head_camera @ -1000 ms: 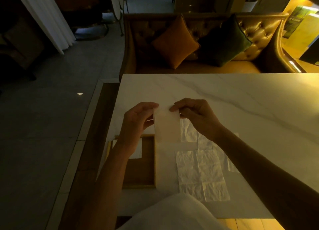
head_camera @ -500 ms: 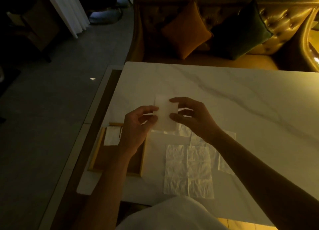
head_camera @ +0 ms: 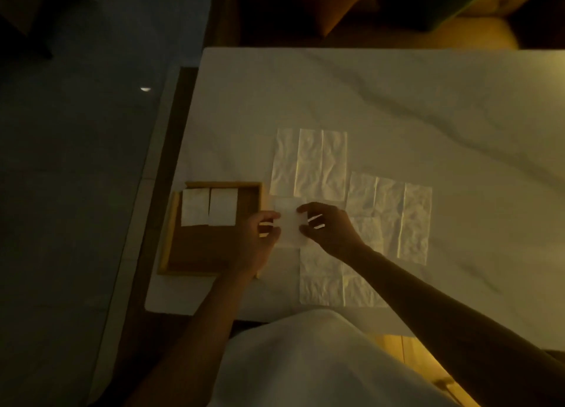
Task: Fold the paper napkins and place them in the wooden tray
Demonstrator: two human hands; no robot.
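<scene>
Head view, looking down: the marble worktop [head_camera: 428, 101] carries three spread napkins [head_camera: 312, 162] around its middle and the wooden tray [head_camera: 166, 232] near its left edge. The left hand [head_camera: 256, 241] and right hand [head_camera: 330, 229] each pinch one folded napkin [head_camera: 290, 220] by its sides, just beside the tray's right rim. Two folded napkins [head_camera: 195, 206] lie side by side at the tray's far end. I reckon the thin paper could spring open on release, or catch the rim and nudge those two askew.

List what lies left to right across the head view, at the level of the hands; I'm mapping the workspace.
wooden tray → two folded napkins in it → left hand → held napkin → right hand → spread napkins
</scene>
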